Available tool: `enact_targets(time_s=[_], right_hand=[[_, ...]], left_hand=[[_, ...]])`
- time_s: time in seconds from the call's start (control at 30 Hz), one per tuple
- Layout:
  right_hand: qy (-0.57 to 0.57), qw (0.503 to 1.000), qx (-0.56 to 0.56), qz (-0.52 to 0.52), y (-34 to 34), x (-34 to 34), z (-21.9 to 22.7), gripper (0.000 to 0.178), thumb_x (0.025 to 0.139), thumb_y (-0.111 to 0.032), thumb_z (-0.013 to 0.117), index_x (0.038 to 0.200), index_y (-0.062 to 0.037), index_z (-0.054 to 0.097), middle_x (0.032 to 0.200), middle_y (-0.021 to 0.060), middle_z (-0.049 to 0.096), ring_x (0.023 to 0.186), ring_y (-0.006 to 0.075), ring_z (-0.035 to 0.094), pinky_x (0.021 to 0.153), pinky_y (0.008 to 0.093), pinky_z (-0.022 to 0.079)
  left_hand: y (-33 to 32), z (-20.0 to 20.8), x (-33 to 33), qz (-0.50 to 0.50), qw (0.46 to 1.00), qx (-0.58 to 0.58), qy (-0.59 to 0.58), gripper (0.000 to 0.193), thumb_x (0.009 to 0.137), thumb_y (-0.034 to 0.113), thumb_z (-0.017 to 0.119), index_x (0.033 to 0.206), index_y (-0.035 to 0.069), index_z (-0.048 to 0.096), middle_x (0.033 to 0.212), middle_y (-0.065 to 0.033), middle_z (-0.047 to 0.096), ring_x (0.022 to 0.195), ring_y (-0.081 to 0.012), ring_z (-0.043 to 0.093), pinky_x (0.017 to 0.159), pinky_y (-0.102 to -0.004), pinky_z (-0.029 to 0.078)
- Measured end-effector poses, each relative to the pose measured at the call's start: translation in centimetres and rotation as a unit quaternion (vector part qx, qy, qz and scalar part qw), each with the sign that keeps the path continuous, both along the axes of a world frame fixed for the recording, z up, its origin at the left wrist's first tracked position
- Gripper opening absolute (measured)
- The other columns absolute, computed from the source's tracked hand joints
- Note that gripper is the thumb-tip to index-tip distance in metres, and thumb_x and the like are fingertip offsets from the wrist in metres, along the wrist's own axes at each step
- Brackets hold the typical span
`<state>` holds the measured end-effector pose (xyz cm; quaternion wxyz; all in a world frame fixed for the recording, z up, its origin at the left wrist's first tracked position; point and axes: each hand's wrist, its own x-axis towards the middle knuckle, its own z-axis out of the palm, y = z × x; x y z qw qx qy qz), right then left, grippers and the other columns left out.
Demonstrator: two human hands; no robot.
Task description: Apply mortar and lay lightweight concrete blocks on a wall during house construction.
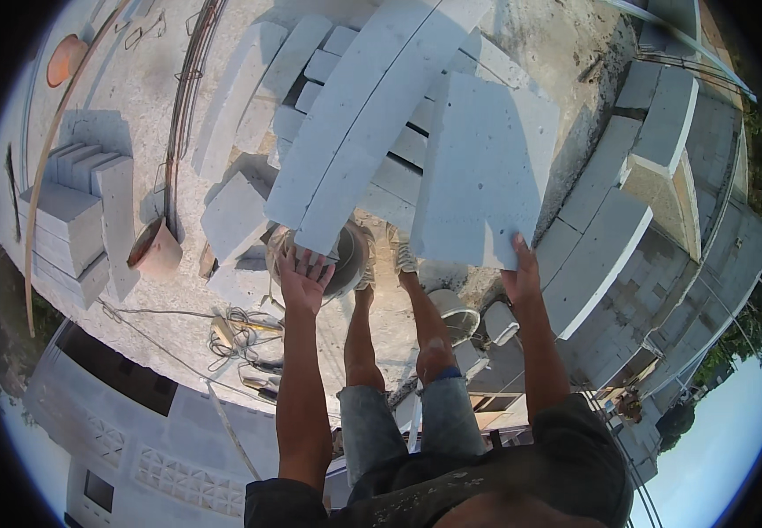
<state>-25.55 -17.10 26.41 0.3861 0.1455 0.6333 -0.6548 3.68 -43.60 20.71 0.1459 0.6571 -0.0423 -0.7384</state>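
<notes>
A large pale aerated concrete block (478, 176) is in front of me on the right, tilted across other blocks. At its near right corner, my right hand (523, 275) grips the edge, with a finger on the face and the rest partly hidden. My left hand (304, 283) is open, fingers spread, at the near end of two long blocks (355, 132) lying side by side. Whether its fingertips touch that end I cannot tell. Just beyond and below this hand is a round bucket (350, 264), partly covered by the blocks.
More blocks (240, 97) lie ahead. To the left are a block stack (69, 220), an orange-brown bucket (157, 249) and long steel bars (183, 114). Tangled cable (245, 330) lies near my feet. A block wall (601, 255) runs along the right, beside a drop.
</notes>
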Motion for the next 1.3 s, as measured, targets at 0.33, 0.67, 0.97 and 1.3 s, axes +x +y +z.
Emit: enact_targets(time_s=[0.33, 0.67, 0.97, 1.3], right_hand=[[-0.058, 0.996, 0.072, -0.005, 4.4, 1.6, -14.1, 0.065, 0.09, -0.044, 0.066, 0.137, -0.0053, 0.044, 0.124, 0.0072, 0.057, 0.116, 0.0218, 0.053, 0.095, 0.0411, 0.044], [0.281, 0.862, 0.358, 0.222, -3.7, -10.5, -6.6, 0.067, 0.084, -0.035, 0.074, 0.138, -0.0067, 0.047, 0.137, 0.0171, 0.046, 0.123, 0.0295, 0.049, 0.101, 0.0421, 0.043], [0.562, 0.688, 0.294, 0.352, -30.5, -25.7, -7.9, 0.08, 0.089, -0.06, 0.057, 0.141, -0.0002, 0.043, 0.139, 0.0175, 0.046, 0.11, 0.0283, 0.052, 0.092, 0.0391, 0.043], [0.258, 0.916, 0.142, 0.273, -22.5, -28.8, -8.0, 0.08, 0.09, -0.064, 0.051, 0.136, 0.0012, 0.047, 0.13, 0.0146, 0.052, 0.09, 0.021, 0.052, 0.081, 0.0348, 0.044]], left_hand=[[-2.5, -3.7, -1.9, 0.041, 0.999, 0.019, 0.025, 0.072, 0.097, 0.063, 0.03, 0.146, 0.01, 0.031, 0.144, -0.0133, 0.039, 0.132, -0.0361, 0.041, 0.102, -0.0596, 0.039], [-4.0, -6.8, -4.3, 0.018, 0.981, 0.088, 0.174, 0.053, 0.098, 0.052, 0.036, 0.136, 0.016, 0.046, 0.133, -0.0125, 0.052, 0.123, -0.0331, 0.049, 0.101, -0.0635, 0.038], [-3.9, -9.3, -3.7, 0.018, 0.972, 0.074, 0.222, 0.052, 0.098, 0.051, 0.037, 0.134, 0.015, 0.048, 0.131, -0.0144, 0.053, 0.116, -0.0328, 0.055, 0.09, -0.0633, 0.046], [4.7, -1.1, -3.2, 0.137, 0.986, 0.0, 0.092, 0.057, 0.099, 0.038, 0.035, 0.143, 0.003, 0.036, 0.137, -0.0184, 0.048, 0.12, -0.0338, 0.055, 0.095, -0.0486, 0.05]])
